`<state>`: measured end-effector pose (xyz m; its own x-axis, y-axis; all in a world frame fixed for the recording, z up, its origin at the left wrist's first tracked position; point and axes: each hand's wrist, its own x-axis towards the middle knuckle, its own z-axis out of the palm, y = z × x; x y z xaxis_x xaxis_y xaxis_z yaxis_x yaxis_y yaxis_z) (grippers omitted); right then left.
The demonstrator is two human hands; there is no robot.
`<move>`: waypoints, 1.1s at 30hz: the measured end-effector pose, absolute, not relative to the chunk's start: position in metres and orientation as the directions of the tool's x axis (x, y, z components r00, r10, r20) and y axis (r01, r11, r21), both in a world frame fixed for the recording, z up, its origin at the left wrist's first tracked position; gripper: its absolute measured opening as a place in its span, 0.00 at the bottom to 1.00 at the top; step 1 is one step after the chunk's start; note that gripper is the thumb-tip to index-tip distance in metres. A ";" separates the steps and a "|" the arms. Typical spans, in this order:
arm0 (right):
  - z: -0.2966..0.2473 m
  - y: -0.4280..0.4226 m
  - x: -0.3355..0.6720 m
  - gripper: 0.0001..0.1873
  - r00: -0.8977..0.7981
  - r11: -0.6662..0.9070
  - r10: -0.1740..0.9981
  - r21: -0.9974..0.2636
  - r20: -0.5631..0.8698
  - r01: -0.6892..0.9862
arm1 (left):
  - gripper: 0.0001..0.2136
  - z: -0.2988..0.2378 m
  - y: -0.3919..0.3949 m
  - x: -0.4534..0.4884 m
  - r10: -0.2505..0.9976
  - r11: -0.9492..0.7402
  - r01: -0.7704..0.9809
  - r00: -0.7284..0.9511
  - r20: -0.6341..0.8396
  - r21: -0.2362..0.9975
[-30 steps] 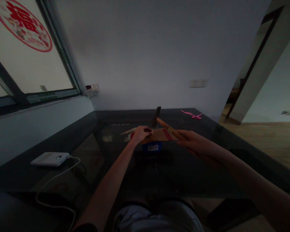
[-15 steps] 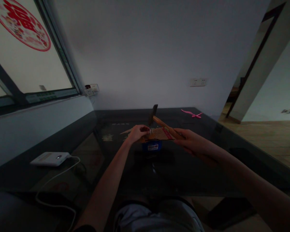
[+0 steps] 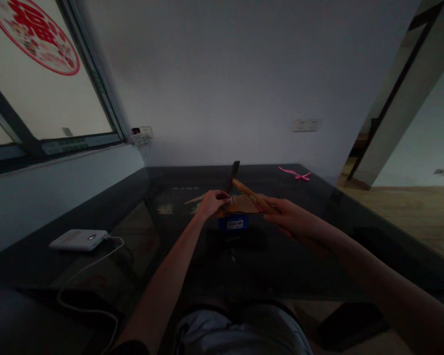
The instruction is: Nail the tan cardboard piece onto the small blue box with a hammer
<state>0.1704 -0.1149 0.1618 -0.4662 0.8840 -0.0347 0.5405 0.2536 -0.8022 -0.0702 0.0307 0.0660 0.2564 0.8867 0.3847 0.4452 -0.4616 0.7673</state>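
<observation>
Hammer [image 3: 246,190] in hand, work looks partway through

So the card [image 3: 242,203] seems to be resting on a blue tub [image 3: 235,225] in the middle of the dark tabletop [image 3: 296,266]. Right hand [image 3: 290,214] has its fingers wrapped around the handle's end, with the head up past the card, near the left fingertips. Can't tell if the head touches anything.

Left hand [image 3: 209,203] is over the card, fingers pinched narrow on something thin [image 3: 232,199], maybe a nail, but it's too dim and tiny to swear to.

Progress-wise, I'd call the setup done: card in place on the tub, both hands in position, hammer held. The hammering itself doesn't look finished, imo, since that pinch hasn't let go and nothing is set aside. Any marks in the card are too dark to make out.

Also around: a white power bank [image 3: 77,240] off left, a pink ribbon [image 3: 302,176] far right.
</observation>
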 end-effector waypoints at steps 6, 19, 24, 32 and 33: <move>0.157 -0.113 0.170 0.29 -0.447 0.227 0.891 -0.777 -0.077 0.588 | 0.12 0.057 0.037 -0.072 0.894 -0.447 0.453 0.251 0.371 0.771; 0.154 -0.112 0.173 0.30 -0.464 0.220 0.883 -0.813 -0.069 0.540 | 0.11 0.064 0.032 -0.071 0.900 -0.425 0.375 0.274 0.340 0.824; 0.154 -0.113 0.175 0.30 -0.444 0.206 0.894 -0.823 -0.062 0.529 | 0.12 0.066 0.035 -0.078 0.872 -0.463 0.308 0.324 0.366 0.831; 0.151 -0.114 0.176 0.29 -0.425 0.204 0.905 -0.855 -0.021 0.477 | 0.10 0.068 0.035 -0.090 0.876 -0.453 0.323 0.336 0.347 0.830; 0.149 -0.114 0.176 0.28 -0.424 0.205 0.905 -0.861 -0.015 0.466 | 0.10 0.068 0.035 -0.091 0.876 -0.453 0.331 0.339 0.344 0.828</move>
